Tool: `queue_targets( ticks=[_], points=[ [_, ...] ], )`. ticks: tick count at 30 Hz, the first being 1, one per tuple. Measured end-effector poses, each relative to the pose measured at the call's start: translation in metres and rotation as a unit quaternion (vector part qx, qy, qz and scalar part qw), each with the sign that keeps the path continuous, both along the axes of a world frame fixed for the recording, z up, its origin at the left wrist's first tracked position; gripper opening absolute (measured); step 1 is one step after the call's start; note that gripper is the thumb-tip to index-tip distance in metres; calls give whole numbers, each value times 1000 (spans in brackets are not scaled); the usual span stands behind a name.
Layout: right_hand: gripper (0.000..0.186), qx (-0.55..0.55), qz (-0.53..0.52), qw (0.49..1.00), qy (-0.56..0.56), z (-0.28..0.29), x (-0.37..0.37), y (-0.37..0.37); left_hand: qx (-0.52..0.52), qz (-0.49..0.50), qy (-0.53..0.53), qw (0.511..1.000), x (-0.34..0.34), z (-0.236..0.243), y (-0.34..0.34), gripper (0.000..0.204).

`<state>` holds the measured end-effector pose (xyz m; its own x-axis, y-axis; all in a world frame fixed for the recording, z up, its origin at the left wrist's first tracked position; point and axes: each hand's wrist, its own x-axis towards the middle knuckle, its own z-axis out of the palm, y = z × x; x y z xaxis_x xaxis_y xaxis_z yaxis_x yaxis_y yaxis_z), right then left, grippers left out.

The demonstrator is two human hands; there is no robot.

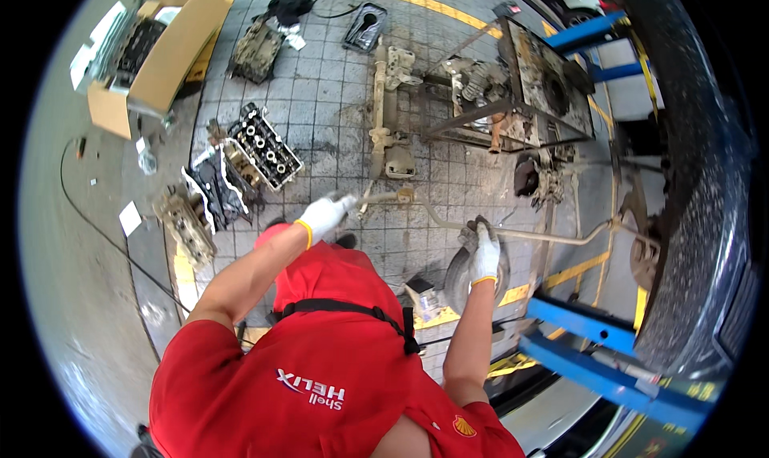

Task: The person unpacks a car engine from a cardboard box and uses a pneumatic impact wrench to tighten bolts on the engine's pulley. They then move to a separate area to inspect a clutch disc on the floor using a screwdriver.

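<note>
My left hand (pixel 327 216), in a white glove, grips the left end of a long bent metal bar (pixel 545 237) that runs to the right toward the wheel area of the raised vehicle. My right hand (pixel 485 254), also gloved, has its darkened fingers closed on the bar farther right. A bracket (pixel 404 194) sits on the bar between my hands. Behind and below my right hand is a round grey object (pixel 459 282), partly hidden, that I cannot make out clearly. My red-clothed body fills the lower middle.
Several engine parts (pixel 264 146) and an open cardboard box (pixel 164 58) lie at left. A grimy metal stand (pixel 545 82) holds parts beyond my hands. Blue lift arms (pixel 585 326) and the dark vehicle underside (pixel 681 282) border the right. A cable (pixel 112 242) crosses the left floor.
</note>
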<state>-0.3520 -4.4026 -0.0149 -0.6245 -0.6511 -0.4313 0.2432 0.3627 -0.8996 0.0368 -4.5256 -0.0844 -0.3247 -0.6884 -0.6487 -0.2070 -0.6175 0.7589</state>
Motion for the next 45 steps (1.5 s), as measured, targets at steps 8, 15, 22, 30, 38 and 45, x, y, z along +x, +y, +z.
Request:
queue_targets(
  ticks=[8,15,22,30,38,45],
  points=[
    [24,4,38,999,-6,19,-131,-115,-77,94,-147,982,-36,-23,-43,91],
    [24,-8,4,998,-55,12,-195,-190,-98,111,-173,974,-45,12,-73,85],
    [30,-23,-75,995,-59,-4,-241,-230,-104,114,-202,967,-62,-17,-91,64],
    [38,-19,-49,998,-44,-19,-311,-267,-35,230,-48,971,-69,-5,-101,39],
    [36,45,-16,999,-19,-52,-360,-300,-20,328,-14,944,-79,-2,-106,32],
    [34,84,0,995,-48,-59,-346,-304,-11,372,-12,928,-85,1,-92,30]
  ],
)
